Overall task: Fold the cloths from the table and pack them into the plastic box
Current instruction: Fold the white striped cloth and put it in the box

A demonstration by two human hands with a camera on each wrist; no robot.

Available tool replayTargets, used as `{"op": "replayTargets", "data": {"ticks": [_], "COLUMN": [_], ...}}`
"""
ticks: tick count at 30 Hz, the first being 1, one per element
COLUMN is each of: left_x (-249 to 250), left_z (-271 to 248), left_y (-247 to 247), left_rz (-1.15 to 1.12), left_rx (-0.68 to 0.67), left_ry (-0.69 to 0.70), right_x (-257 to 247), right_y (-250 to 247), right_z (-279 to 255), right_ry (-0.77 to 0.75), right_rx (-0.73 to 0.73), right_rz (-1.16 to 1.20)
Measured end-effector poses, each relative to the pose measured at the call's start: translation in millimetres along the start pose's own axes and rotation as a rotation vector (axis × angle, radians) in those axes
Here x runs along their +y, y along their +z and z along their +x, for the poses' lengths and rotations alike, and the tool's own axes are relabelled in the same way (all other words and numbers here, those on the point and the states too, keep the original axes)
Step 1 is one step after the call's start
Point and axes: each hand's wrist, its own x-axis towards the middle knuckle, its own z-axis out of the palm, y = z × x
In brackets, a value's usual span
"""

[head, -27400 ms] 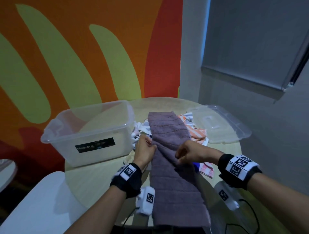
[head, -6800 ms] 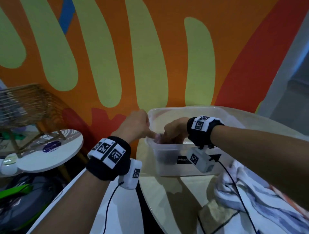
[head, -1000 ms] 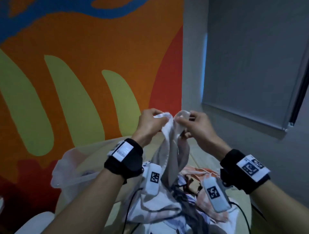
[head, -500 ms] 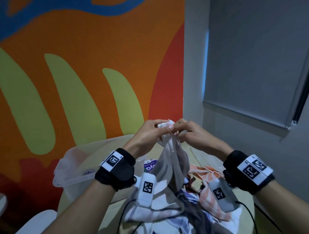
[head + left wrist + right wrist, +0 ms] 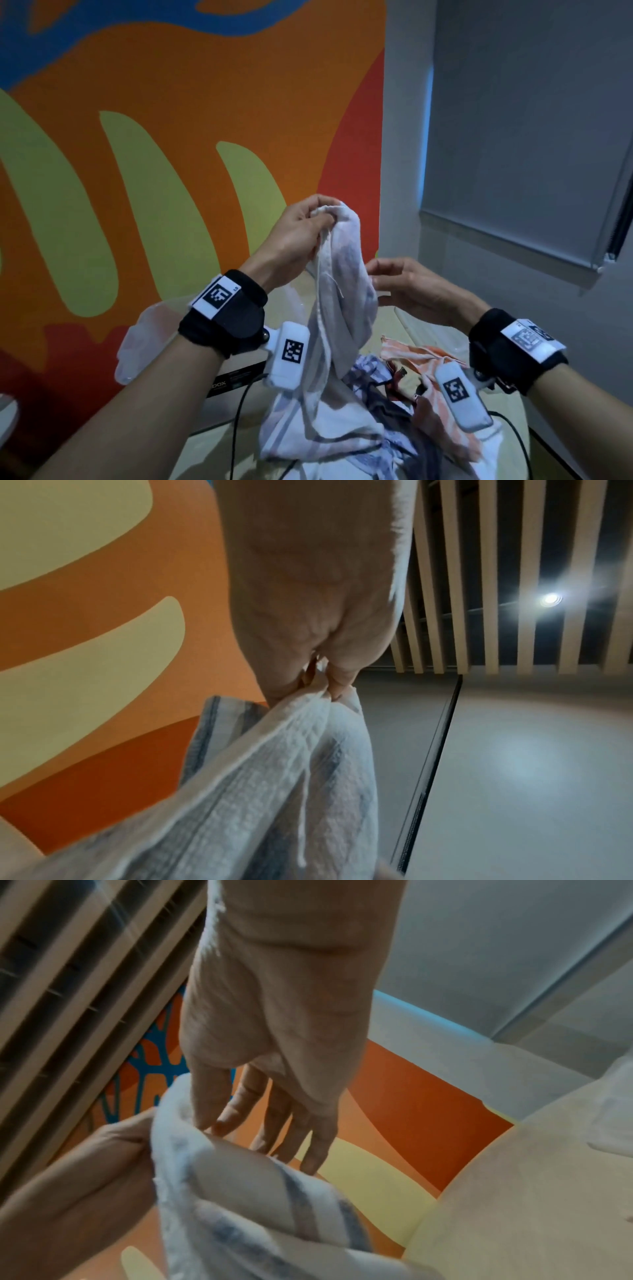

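Observation:
A white cloth with blue-grey stripes (image 5: 337, 308) hangs from my left hand (image 5: 308, 229), which pinches its top corner high above the table. The left wrist view shows that pinch on the cloth (image 5: 274, 791) by the left hand (image 5: 318, 680). My right hand (image 5: 394, 281) is lower, to the right of the hanging cloth (image 5: 240, 1191), fingers (image 5: 274, 1123) straight and just touching its edge. The clear plastic box (image 5: 144, 339) sits behind my left wrist, mostly hidden.
A heap of other cloths lies on the round table (image 5: 212, 445), among them an orange-and-white one (image 5: 424, 359) and a dark striped one (image 5: 394, 404). Wrist camera cables trail over the heap. The painted wall stands close behind the table.
My right hand has let go of the cloth's top and dropped down its right side, fingers spread. The left hand has lifted the pinched corner higher.

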Motion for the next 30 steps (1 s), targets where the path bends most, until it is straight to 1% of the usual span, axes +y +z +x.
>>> {"op": "replayTargets", "data": {"ticks": [1,3,6,8,10,12,13,14,15,16,18,20,22,23,25,27,30], "left_x": [-0.6,-2.3,2.7,8.3,16.9,25.8,30.1,34.3,37.6,39.1,39.9,36.4,31.8,29.3,25.0,25.9,35.8], "left_z": [2.9,5.1,1.7,2.2,6.5,10.9,11.0,8.5,4.4,0.3,-7.9,-13.2,-17.8,-18.8,-18.3,-16.0,-11.5], "left_y": [-1.9,-2.9,-0.3,-1.7,-6.7,-12.6,-15.3,-17.8,-19.4,-20.7,-21.5,-17.9,-9.9,-5.8,-2.8,-6.4,-13.5], "left_rz": [0.019,0.032,-0.03,-0.093,-0.196,-0.242,-0.207,-0.132,-0.021,0.119,0.381,0.506,0.582,0.603,0.608,0.555,0.434], "left_rx": [0.031,0.041,-0.013,-0.012,0.05,0.131,0.14,0.101,0.02,-0.078,-0.245,-0.39,-0.466,-0.467,-0.403,-0.281,-0.117], "left_ry": [0.005,0.001,0.0,0.015,0.036,0.07,0.085,0.087,0.068,0.025,-0.074,-0.117,-0.139,-0.148,-0.12,-0.057,0.066], "right_x": [-4.4,-11.1,-7.4,2.0,4.5,-5.6,-14.3,-22.4,-32.5,-42.4,-58.8,-68.3,-68.8,-67.5,-62.2,-55.1,-38.0], "right_y": [1.9,5.6,10.2,15.9,23.8,22.8,20.8,16.7,12.7,9.1,7.2,11.8,15.8,16.7,13.9,11.5,17.9], "right_z": [0.8,2.3,0.6,-3.9,-4.2,1.8,4.7,8.3,10.4,12.2,10.4,8.0,8.0,7.7,8.0,4.9,-2.9], "right_ry": [-0.021,-0.028,0.092,0.151,0.109,0.016,-0.038,-0.089,-0.146,-0.198,-0.276,-0.298,-0.302,-0.293,-0.261,-0.212,-0.077], "right_rx": [0.023,0.032,0.008,-0.019,-0.002,0.124,0.183,0.235,0.273,0.313,0.349,0.359,0.34,0.33,0.332,0.319,0.223], "right_rz": [0.027,0.065,-0.005,-0.039,-0.014,0.021,0.039,0.051,0.049,0.043,-0.01,-0.105,-0.216,-0.261,-0.275,-0.212,-0.126]}}
